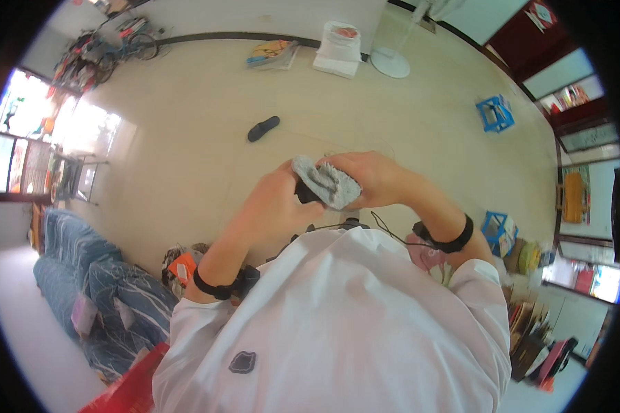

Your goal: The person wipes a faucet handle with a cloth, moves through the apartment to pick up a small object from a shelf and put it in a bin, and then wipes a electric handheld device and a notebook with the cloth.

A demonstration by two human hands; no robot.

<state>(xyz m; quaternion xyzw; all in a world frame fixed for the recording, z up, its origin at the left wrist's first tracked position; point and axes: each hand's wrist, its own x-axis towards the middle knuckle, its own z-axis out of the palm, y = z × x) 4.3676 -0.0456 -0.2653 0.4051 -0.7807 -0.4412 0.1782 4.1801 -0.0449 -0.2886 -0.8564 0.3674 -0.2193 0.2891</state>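
Both my hands meet in front of my chest, above the tiled floor. My right hand (369, 175) grips a crumpled grey cloth (336, 188) and presses it against a dark object (306, 193). My left hand (284, 199) holds that dark object from the other side, its thumb under the cloth's edge. The cloth and fingers hide most of the object, so its kind cannot be told. A thin black cord (387, 227) loops below my hands, near my white shirt.
A dark slipper (263, 129) lies on the floor ahead. Blue plastic stools (496, 113) stand to the right. A covered sofa (103, 284) is at the left. Bicycles (129, 46), a white sack (341, 44) and a round stand base (390, 63) are by the far wall.
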